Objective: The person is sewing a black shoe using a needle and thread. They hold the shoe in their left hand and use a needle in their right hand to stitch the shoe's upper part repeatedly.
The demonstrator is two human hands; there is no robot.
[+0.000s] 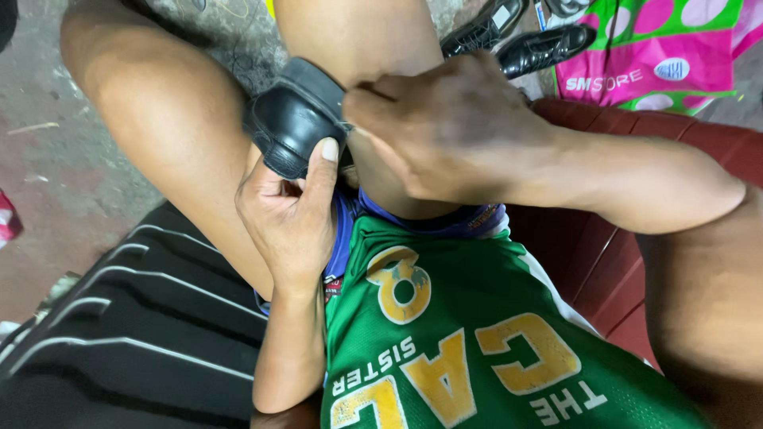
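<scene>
1. Two hands work one black leather shoe (292,119), wedged between the person's knees.
2. Left hand (290,214) fingers clamp its underside (thumb on top).
3. Right hand (453,127) fingers pinch at its edge; the next move likely needs a steady pull.

Single head-worn view, steeply downward, very close over lap and knees.

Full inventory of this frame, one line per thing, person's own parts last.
black leather shoe: 1, black, held between the knees
dress shoes: 2, glossy black, on the ground at top right
shopping bag: 1, pink and green with dots, top right
seat: 1, dark red, under the person at right
striped cloth: 1, black with pale stripes, lower left
jersey: 1, green with yellow print, on the torso
left hand: 1, thumb pressed on the shoe
right hand: 1, fingers pinched at the shoe's edge
</scene>
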